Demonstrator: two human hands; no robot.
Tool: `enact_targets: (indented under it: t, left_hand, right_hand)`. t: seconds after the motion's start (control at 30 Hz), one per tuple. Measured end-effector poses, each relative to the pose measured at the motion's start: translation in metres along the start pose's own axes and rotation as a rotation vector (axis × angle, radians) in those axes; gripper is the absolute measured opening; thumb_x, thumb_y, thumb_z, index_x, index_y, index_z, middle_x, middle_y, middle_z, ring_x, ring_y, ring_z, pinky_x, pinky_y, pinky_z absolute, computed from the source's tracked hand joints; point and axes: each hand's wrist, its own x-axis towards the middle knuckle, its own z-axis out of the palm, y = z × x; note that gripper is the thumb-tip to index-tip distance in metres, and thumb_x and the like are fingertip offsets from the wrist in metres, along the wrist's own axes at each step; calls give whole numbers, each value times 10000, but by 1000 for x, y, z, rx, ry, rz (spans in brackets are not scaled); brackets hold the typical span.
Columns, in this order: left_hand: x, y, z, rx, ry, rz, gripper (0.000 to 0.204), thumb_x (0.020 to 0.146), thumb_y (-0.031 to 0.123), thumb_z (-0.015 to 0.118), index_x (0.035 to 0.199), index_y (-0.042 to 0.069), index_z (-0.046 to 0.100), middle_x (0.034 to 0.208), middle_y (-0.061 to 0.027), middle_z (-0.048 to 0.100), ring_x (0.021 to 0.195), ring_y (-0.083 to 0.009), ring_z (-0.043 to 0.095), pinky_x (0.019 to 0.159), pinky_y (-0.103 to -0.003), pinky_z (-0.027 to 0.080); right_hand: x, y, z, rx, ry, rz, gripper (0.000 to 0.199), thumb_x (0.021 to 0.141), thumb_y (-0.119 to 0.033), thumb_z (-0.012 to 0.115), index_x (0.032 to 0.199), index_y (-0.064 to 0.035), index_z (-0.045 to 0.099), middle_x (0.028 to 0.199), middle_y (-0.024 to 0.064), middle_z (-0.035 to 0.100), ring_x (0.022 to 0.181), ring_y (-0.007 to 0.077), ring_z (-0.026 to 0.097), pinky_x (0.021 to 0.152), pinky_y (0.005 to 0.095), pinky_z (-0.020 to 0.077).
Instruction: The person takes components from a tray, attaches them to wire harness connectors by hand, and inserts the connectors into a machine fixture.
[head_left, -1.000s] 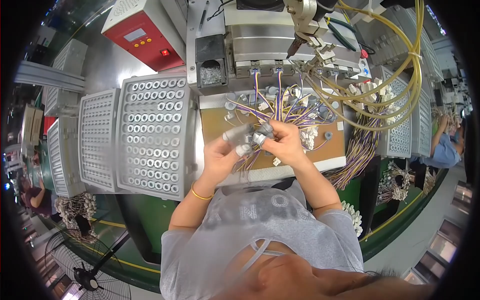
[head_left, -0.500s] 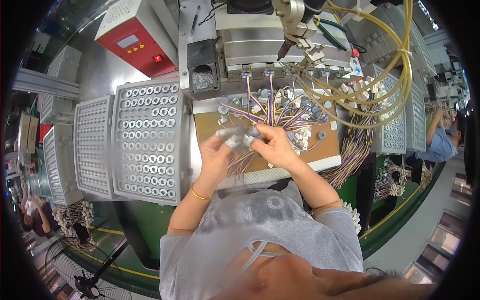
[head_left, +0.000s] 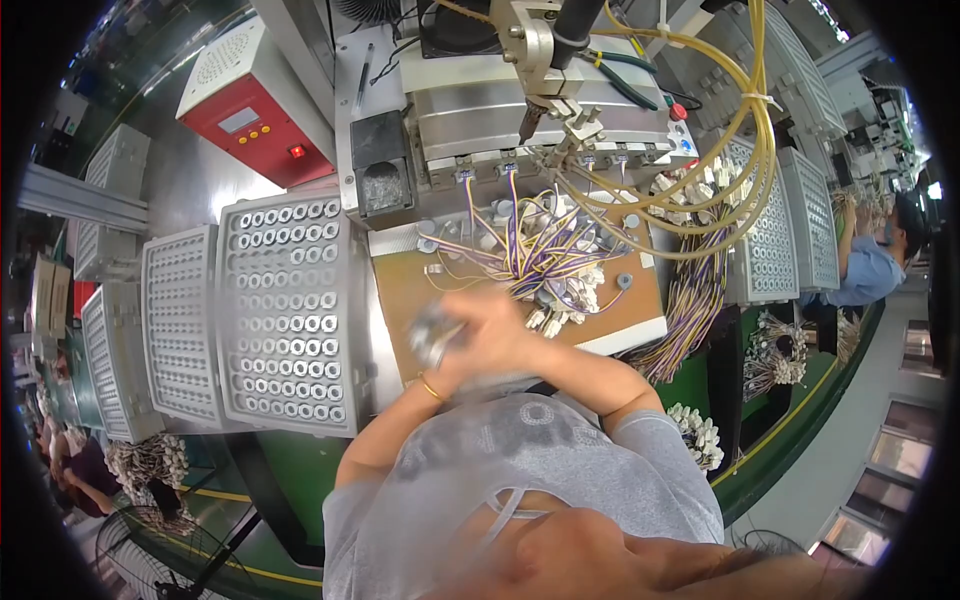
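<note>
Looking down from a head camera, both of a person's hands meet over the near left part of a brown work board at a factory bench. The left hand, with a thin gold bangle at its wrist, is curled around a small pale metal part; motion blur smears the part, so its exact shape cannot be told, and it seems to be a ring or a cap. The right hand lies just beside the left, touching it, fingers bent, but whether it pinches anything cannot be told from this blurred view.

Just beyond the hands, toward the far side of the board, a bundle of purple, yellow and white wires fans out, ending in small white connectors. To the left stands a grey perforated tray with rows of metal rings seated in its holes; more grey trays sit further left. At the far side is a grey metal machine with yellow hoses looping to the right, and a red control box at far left. Another worker in blue sits at the right edge.
</note>
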Motion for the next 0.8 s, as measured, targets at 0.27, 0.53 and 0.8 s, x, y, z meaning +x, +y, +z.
enact_targets:
  t: [0.27, 0.53, 0.8]
  left_hand:
    - [20, 2, -2, 615, 105, 296, 142, 683, 130, 590, 806, 89, 646, 707, -76, 547, 670, -261, 546, 570, -350, 441]
    - [27, 10, -9, 545, 33, 214, 212, 683, 69, 612, 893, 40, 619, 703, -122, 560, 618, -291, 525, 579, -367, 422]
    - [32, 15, -13, 28, 72, -163, 199, 732, -8, 595, 927, 24, 613, 773, -95, 599, 677, -159, 581, 626, -246, 468]
  right_hand:
    - [-6, 4, -88, -550, 241, -219, 364, 485, -164, 711, 807, -21, 618, 589, 50, 552, 487, 165, 514, 456, 274, 392]
    - [-18, 96, -199, 408, 1176, 53, 160, 833, -78, 469, 683, -51, 517, 543, -17, 476, 416, 72, 443, 358, 208, 339]
    - [-11, 106, -199, 410, 1124, 134, 212, 861, -134, 462, 682, -29, 506, 525, 14, 482, 384, 101, 449, 350, 224, 369]
